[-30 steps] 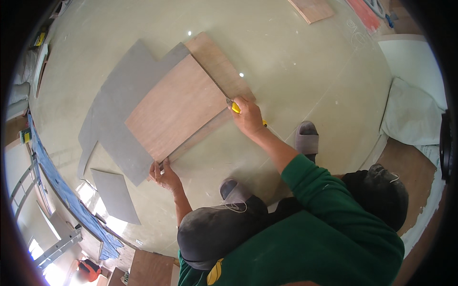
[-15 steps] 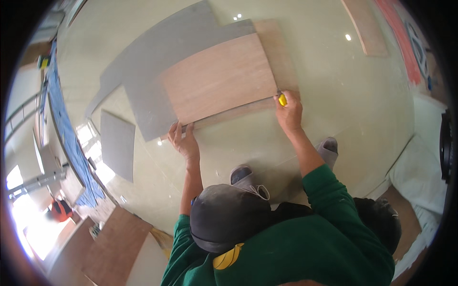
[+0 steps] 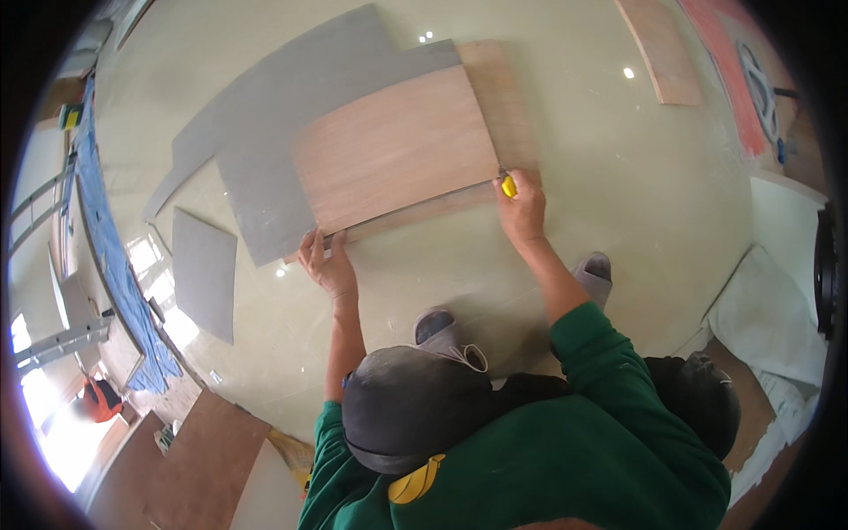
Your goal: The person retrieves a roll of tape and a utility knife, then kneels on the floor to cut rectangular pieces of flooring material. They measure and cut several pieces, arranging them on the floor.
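A rectangular wooden panel (image 3: pixel 397 146) lies on a grey sheet (image 3: pixel 265 115), with another wooden board (image 3: pixel 499 97) showing from underneath at the right and along the near edge. My left hand (image 3: pixel 329 265) grips the panel's near left corner, its thumb and fingers at the edge. At the near right corner, my right hand (image 3: pixel 523 212) is closed around a small yellow utility knife (image 3: pixel 508 186). The tip of the knife meets the panel's corner; its blade is too small to make out.
A loose grey offcut (image 3: pixel 205 274) lies on the glossy floor to the left. A wooden strip (image 3: pixel 658 53) is at the far right. Blue sheeting (image 3: pixel 119 238) and a ladder (image 3: pixel 66 340) stand along the left. My slippered feet (image 3: pixel 437 327) are close to the boards.
The whole view has shifted slightly, so the boards appear a little farther left. Both hands stay at the same two corners of the panel.
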